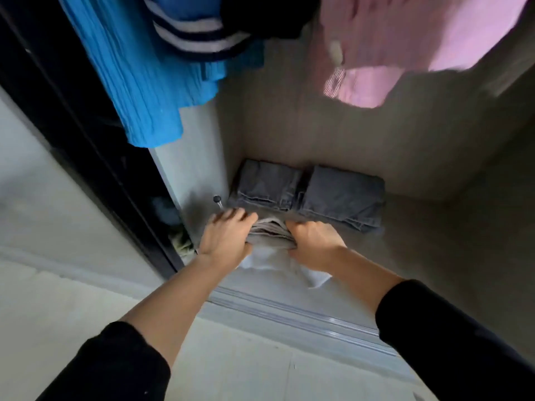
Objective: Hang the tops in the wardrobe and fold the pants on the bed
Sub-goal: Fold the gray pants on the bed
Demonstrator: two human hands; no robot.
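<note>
Head view showed both hands, left point(224, 237) and right point(311, 241), gripping folded light pants point(269, 241) on the wardrobe floor point(405, 241), just before dark pants point(307, 195). Stowing seemed underway; next, letting go.

2 folded dark pants point(307, 195), 3 hanging tops point(139, 82), 2 hands point(225, 238).

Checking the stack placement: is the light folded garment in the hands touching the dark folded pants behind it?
Cannot tell. In the head view the light folded garment reaches the front edge of the dark folded pants, but motion blur and shadow hide whether they meet.
</note>
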